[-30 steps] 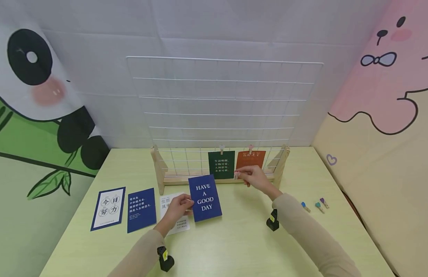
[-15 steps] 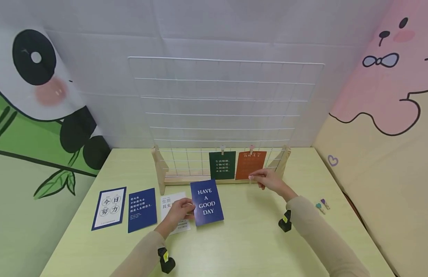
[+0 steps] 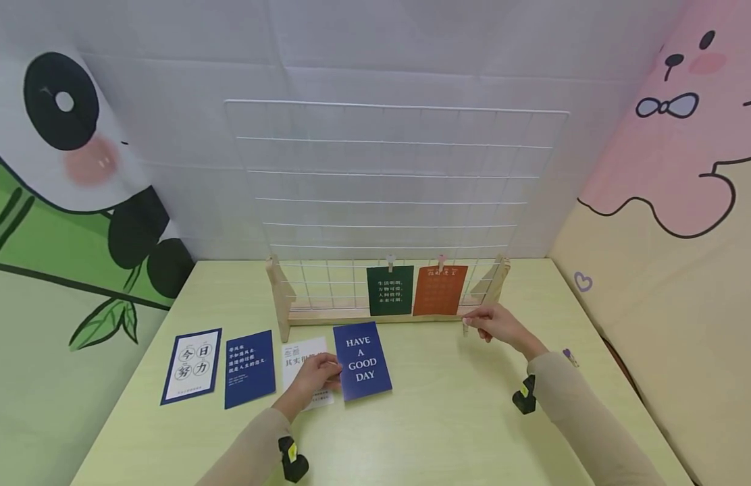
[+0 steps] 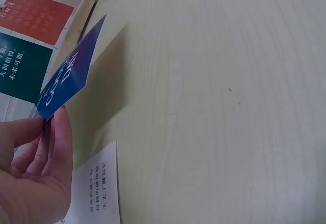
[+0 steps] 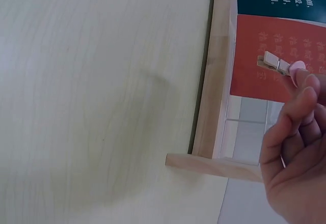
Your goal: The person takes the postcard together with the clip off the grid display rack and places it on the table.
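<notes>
The left hand's [image 3: 317,372] grip is pinched on the lower left edge of the blue "HAVE A GOOD DAY" card [image 3: 361,361], whose far side is lifted off the table [image 3: 436,418], as the left wrist view shows. The right hand's [image 3: 500,325] grip is closed on a small wooden clothespin [image 5: 275,64], pinched between fingertips just in front of the right foot of the wire grid stand [image 3: 394,202]. A green card [image 3: 390,290] and an orange card [image 3: 439,290] hang clipped side by side on the grid's lower rows.

The step in hand appears to be the hanging of the blue card. The next move would likely call for the card to be raised against a free grid wire, probably left of the green card, and the clothespin to be squeezed open over card and wire together.
</notes>
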Available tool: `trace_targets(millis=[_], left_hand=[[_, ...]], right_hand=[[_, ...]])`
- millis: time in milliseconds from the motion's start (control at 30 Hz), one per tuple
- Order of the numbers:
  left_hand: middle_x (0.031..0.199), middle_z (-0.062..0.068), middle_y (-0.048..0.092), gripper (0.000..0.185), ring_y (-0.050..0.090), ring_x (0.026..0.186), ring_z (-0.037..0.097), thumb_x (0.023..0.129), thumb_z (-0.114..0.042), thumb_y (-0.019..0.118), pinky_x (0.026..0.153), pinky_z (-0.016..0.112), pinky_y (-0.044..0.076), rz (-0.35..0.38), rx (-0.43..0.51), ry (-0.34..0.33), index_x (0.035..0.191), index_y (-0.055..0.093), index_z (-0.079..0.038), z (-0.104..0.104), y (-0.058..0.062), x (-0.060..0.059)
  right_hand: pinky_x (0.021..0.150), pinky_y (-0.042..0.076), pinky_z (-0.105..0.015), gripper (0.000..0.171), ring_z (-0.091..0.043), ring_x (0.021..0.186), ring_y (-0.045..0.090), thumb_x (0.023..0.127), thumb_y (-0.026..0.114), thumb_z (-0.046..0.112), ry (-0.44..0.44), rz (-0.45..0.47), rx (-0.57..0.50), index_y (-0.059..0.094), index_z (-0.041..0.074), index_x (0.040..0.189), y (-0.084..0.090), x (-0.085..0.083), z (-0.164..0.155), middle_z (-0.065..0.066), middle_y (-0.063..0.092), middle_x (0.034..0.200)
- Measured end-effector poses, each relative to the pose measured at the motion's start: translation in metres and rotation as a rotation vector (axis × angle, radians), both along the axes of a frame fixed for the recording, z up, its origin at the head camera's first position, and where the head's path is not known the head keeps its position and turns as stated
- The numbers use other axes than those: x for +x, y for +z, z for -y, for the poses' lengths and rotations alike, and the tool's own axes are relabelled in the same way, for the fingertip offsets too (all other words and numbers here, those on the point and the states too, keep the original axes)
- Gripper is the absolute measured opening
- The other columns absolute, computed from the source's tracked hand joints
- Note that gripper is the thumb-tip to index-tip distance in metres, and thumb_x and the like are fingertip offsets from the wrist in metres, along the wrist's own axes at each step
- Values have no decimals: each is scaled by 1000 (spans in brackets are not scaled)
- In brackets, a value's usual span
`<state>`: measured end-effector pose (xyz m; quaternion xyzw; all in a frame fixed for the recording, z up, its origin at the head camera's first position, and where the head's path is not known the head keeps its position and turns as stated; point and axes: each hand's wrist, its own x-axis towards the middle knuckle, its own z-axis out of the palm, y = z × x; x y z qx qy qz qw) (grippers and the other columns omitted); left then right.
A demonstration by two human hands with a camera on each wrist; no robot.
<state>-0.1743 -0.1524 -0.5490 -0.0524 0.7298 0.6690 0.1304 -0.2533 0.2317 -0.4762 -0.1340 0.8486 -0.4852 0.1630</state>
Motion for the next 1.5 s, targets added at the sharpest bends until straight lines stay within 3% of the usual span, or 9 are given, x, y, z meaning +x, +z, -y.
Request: trace_targets(millis=[333,667,800,1167,1500], left_hand=[[80,12,58,25,59,66,18,87,-3,51,63,35,52,12,3,0,106,49,13,0,-4,2],[79,12,58,23,60,62,19,87,-1,50,61,34,52,8,10,-9,103,48,15,1,-4,2],[77,11,58,21,60,61,18,86,-1,50,59,33,52,21,12,0,102,49,13,2,-9,0],[76,13,58,22,58,57,16,85,0,53,56,31,52,46,-55,81,102,50,13,-2,-10,-1],[76,13,59,24,57,55,15,86,-2,53,54,29,52,44,-100,96,104,51,13,-1,-11,-1]], right_hand=[[47,39,-28,29,-11,49,40,89,52,14,30,61,50,58,-10,104,-12,8,-25,-1,45,56],[48,40,-29,30,-11,49,41,89,53,13,-30,117,61,58,-12,105,-23,14,-49,-2,48,55],[48,39,-28,29,-11,49,40,89,53,13,-29,112,83,58,-12,104,-26,17,-56,-1,47,55],[41,35,-25,22,-9,43,38,86,55,10,-5,37,231,62,-9,94,-37,19,-75,1,44,49],[41,35,-22,18,-8,42,39,85,57,9,-35,55,267,64,-7,90,-44,20,-81,2,45,49]])
